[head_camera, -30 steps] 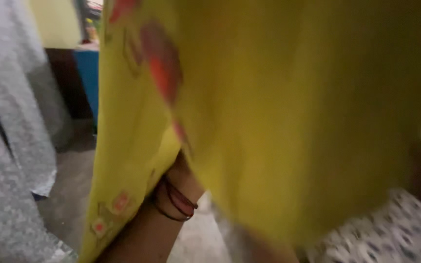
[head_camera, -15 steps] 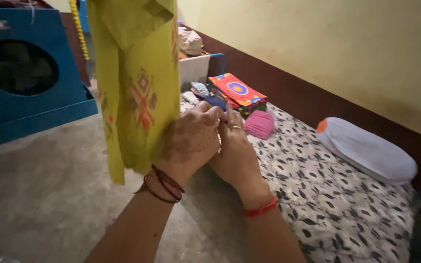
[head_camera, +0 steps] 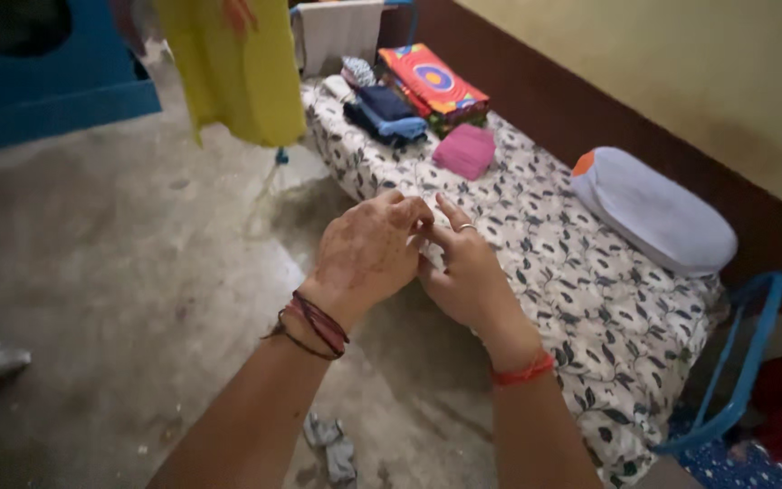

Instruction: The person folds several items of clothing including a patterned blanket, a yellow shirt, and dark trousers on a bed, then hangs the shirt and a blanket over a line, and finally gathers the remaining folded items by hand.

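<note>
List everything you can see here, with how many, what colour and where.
Hanging cloth: one, yellow, top left.
Box: one, blue, on floor, far left.
Bed: one, black-and-white leaf-print sheet, right.
Pillow: one, pale grey, by the wall.
Pink bundle: one, on bed.
Folded clothes: dark blue stack, bed's far end.
Patterned cloth: one, red-orange, beside them.
Rag: one, grey, floor below.
Left hand: fingertips meeting the right's.
Right hand: wears a ring.

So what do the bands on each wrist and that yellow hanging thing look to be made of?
Left wrist bands: thin dark and reddish cords, probably thread, matte. Right wrist band: red thread, likely cotton, slightly fuzzy. Yellow garment: thin woven cloth, matte, hanging in soft folds. Ring: shiny, apparently metal.
</note>
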